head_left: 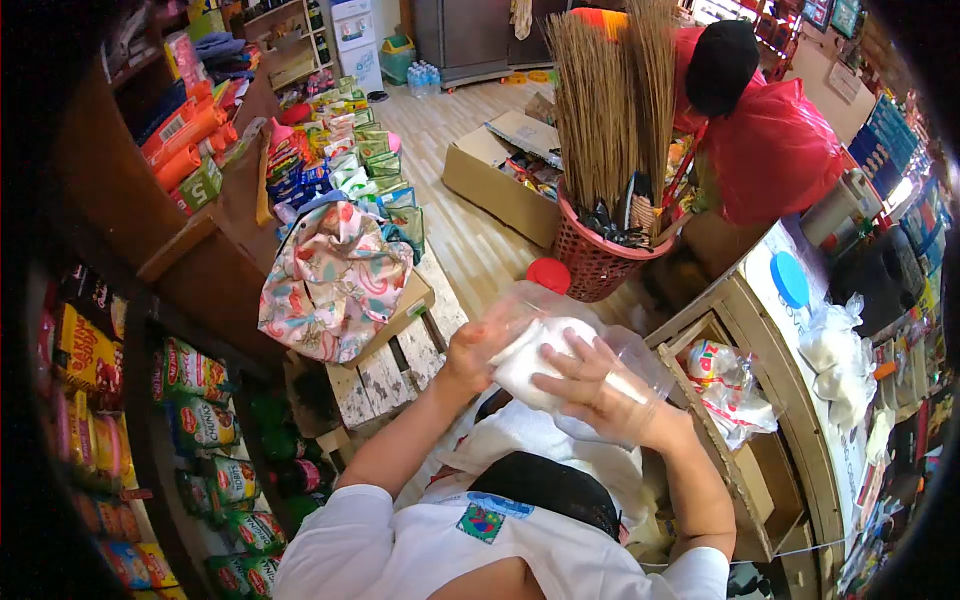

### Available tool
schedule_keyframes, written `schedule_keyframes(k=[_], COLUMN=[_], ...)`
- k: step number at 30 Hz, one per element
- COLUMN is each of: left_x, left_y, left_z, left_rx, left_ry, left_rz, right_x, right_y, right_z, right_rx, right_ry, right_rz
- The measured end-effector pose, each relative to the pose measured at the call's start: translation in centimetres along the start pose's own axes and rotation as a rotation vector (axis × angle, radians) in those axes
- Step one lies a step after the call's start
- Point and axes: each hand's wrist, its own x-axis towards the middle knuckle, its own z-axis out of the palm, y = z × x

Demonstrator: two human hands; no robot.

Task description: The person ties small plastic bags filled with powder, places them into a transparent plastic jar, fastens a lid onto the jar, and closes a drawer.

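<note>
In front of my chest is a clear plastic bag (530, 368) of white grainy contents. My left hand (470, 355) is closed on the bag's left side, near its loose upper plastic. Across the bag's front lies my right hand (595, 385), its fingers spread flat against the plastic. Below it, a larger white sack (540, 440) rests at my lap, partly hidden by my arms and the bag. A red round lid (548, 275) shows just beyond the bag.
To my right an open wooden drawer (735, 450) holds plastic bags. On the counter sit a blue lid (789, 279) and white bagged goods (838, 350). Ahead stand a basket of stick brooms (605, 255) and a cardboard box (500, 185). A floral bag (338, 280) sits left, near shelves of packets (205, 420).
</note>
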Motion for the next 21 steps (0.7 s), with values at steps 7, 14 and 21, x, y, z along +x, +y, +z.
schedule_keyframes(k=[7,14,21], left_x=[-0.4,-0.4,0.3], left_y=[-1.2,-0.5,0.5], left_z=[-0.3,0.9,3.3], left_rx=[0.046,0.157,0.11], left_ry=[0.015,0.103,0.062], left_rz=[0.061,0.065,0.088], right_x=[-1.4,-4.8,-12.5], right_y=[-0.3,-0.4,-4.0], right_z=[0.5,-1.0,-10.8], right_rx=[0.008,0.067,0.193], right_ry=[0.054,0.024,0.456], right_rz=[0.026,0.077,0.496])
